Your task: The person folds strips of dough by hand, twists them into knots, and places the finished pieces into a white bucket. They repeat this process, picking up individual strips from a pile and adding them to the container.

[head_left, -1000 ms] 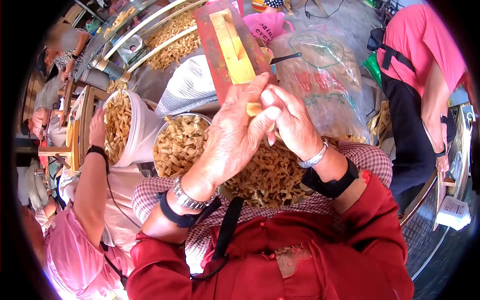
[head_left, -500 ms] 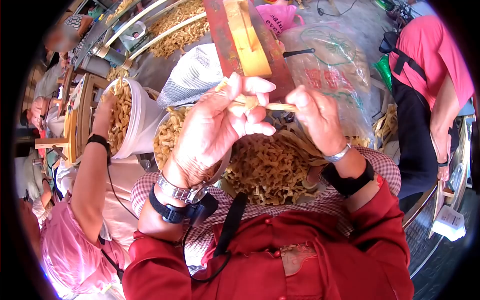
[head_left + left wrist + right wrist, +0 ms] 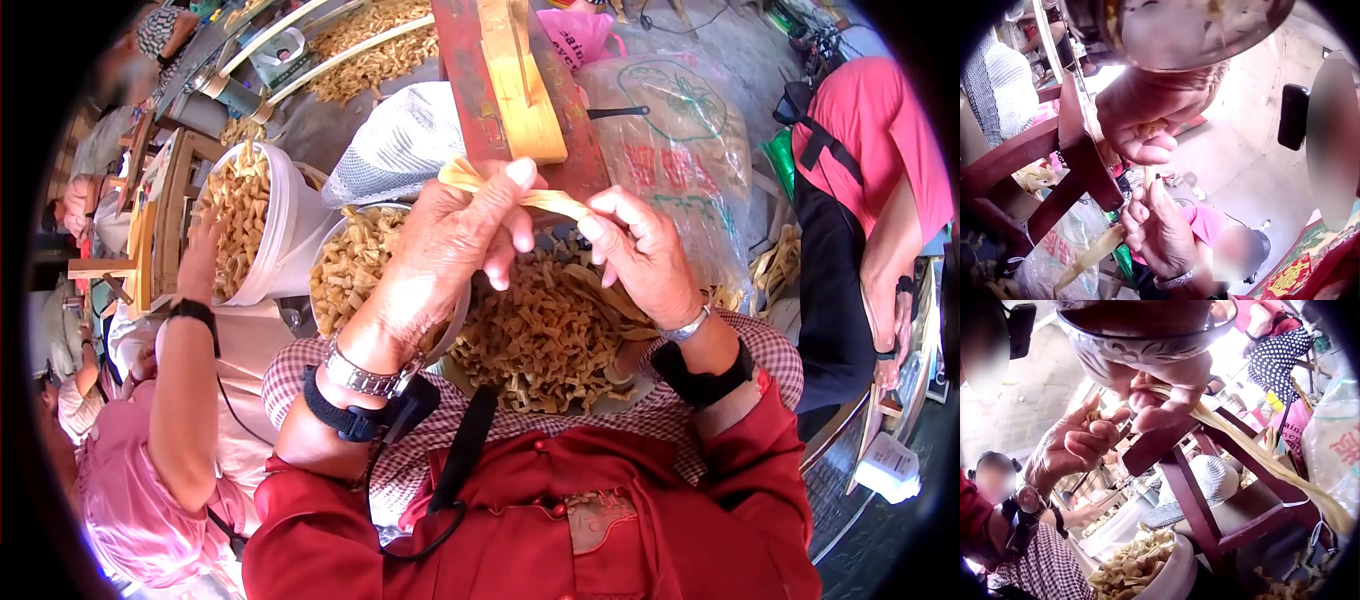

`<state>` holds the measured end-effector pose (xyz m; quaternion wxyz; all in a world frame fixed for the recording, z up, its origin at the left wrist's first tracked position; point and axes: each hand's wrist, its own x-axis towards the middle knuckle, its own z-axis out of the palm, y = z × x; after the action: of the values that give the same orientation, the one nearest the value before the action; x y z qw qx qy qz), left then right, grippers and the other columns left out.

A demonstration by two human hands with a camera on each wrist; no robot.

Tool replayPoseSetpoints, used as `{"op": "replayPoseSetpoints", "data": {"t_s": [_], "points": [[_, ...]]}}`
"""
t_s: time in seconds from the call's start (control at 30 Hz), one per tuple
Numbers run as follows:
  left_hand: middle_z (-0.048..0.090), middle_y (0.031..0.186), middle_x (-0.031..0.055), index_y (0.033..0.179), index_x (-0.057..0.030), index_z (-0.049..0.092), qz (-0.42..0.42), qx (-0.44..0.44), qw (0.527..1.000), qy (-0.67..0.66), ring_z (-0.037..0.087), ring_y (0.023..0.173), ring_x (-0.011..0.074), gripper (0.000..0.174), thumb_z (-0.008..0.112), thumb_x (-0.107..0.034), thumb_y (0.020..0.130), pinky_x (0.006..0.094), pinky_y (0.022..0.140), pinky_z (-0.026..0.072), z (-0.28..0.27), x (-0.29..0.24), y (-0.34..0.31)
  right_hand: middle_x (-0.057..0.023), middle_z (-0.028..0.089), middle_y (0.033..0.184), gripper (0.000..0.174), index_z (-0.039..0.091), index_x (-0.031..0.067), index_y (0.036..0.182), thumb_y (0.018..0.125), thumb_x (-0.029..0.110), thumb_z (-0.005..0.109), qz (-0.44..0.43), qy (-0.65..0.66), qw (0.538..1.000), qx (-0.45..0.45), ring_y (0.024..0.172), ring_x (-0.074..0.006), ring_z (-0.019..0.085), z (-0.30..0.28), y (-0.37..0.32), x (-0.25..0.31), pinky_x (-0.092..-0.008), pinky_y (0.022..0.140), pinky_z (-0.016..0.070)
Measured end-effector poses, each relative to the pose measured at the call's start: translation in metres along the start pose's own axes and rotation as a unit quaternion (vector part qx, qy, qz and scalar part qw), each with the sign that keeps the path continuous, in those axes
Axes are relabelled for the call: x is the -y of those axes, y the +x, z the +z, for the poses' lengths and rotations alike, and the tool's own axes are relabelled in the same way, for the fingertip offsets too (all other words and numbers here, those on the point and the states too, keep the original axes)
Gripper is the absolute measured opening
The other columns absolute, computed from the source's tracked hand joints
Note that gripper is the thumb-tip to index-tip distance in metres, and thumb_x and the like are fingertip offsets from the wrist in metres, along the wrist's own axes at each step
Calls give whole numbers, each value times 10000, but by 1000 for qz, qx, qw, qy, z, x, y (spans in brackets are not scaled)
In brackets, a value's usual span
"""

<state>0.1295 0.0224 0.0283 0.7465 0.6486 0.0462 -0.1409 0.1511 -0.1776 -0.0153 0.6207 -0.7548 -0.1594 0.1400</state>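
Note:
A pale yellow strip (image 3: pixel 553 201) stretches between the two hands in the head view. My left hand (image 3: pixel 440 245) pinches its left part, with a folded end standing out past the fingers. At the strip's other end, my right hand (image 3: pixel 645 255) grips it between thumb and fingers. A long tail of the strip (image 3: pixel 1260 453) trails from the right hand in the right wrist view. Beneath the hands, a bowl of small knotted yellow pieces (image 3: pixel 550 335) rests on the lap. Part of the strip is hidden by the left fingers.
Just ahead stands a red wooden bench (image 3: pixel 585 125) bearing a yellow block (image 3: pixel 530 110). Buckets of knotted pieces (image 3: pixel 240 215) (image 3: pixel 350 270) stand to the left, a mesh sack (image 3: pixel 400 140) behind them. A clear plastic bag (image 3: pixel 680 150) lies to the right. People sit on both sides.
The hands came from close together at the bench's near end to apart over the bowl, the strip now between them. Since the middle frame the left hand has turned its back upward.

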Motion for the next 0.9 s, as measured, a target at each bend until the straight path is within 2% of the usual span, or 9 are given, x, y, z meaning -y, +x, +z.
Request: {"op": "replayPoseSetpoints", "data": {"t_s": [0.03,0.17,0.27,0.3,0.4,0.57,0.6,0.7,0.9], "points": [[569,676,24,1044,22,591,-1,4,1000,4,423,431,44,392,494,-347,956,181,375,359,-1,-1,0,-13,559,714,200,562,39,974,918,231,575,-6,-6,1000,22,659,-61,567,1,0,0,-218,458,463],[506,637,-19,973,-16,595,1,-23,999,-29,348,419,23,229,567,-238,926,172,371,291,2,-1,2,-15,570,777,260,531,47,1058,927,272,546,6,22,998,58,665,-75,566,8,4,2,-215,458,488],[485,648,-29,964,-34,590,-6,-34,998,-51,336,440,14,151,596,-173,905,165,382,278,4,-4,1,-34,563,748,246,541,28,1008,934,262,527,71,30,993,93,675,-101,571,5,4,21,-247,516,485],[478,654,-31,961,-40,588,-7,-35,997,-61,331,449,11,128,604,-150,897,163,386,274,3,-5,1,-58,541,709,245,555,8,917,938,246,502,-90,-88,989,75,641,-130,544,3,8,16,-279,586,455],[490,650,-39,943,-58,588,23,-26,988,-151,384,483,30,103,629,-121,873,183,407,309,-12,-13,1,-73,524,685,248,557,0,838,930,221,492,-93,-70,989,91,623,-161,510,-10,9,26,-298,618,418],[488,659,-33,947,-53,588,85,-53,984,-145,389,499,39,91,611,-96,871,196,421,327,-14,-29,17,-92,490,656,265,567,12,850,922,253,485,-155,-123,980,36,602,-183,483,-23,38,35,-313,584,407],[501,667,-24,946,-45,587,104,-49,984,-135,402,507,42,91,608,-92,870,200,424,340,-13,-34,25,-57,502,640,283,555,1,796,935,240,497,-174,-159,971,32,600,-153,508,-29,47,41,-283,582,409],[547,695,-3,924,-25,585,152,-53,981,-105,463,543,57,79,599,-78,867,217,433,385,-15,-42,51,-195,521,670,207,553,15,856,907,199,473,-193,-247,949,-18,622,-389,529,-41,72,55,-413,555,413],[511,662,-25,881,-45,586,165,-119,978,-52,425,505,44,66,594,-109,872,205,440,380,-14,-42,82,-206,571,702,159,550,40,870,896,185,491,-244,-326,908,-100,690,-400,577,-40,109,39,-472,575,431]]}}
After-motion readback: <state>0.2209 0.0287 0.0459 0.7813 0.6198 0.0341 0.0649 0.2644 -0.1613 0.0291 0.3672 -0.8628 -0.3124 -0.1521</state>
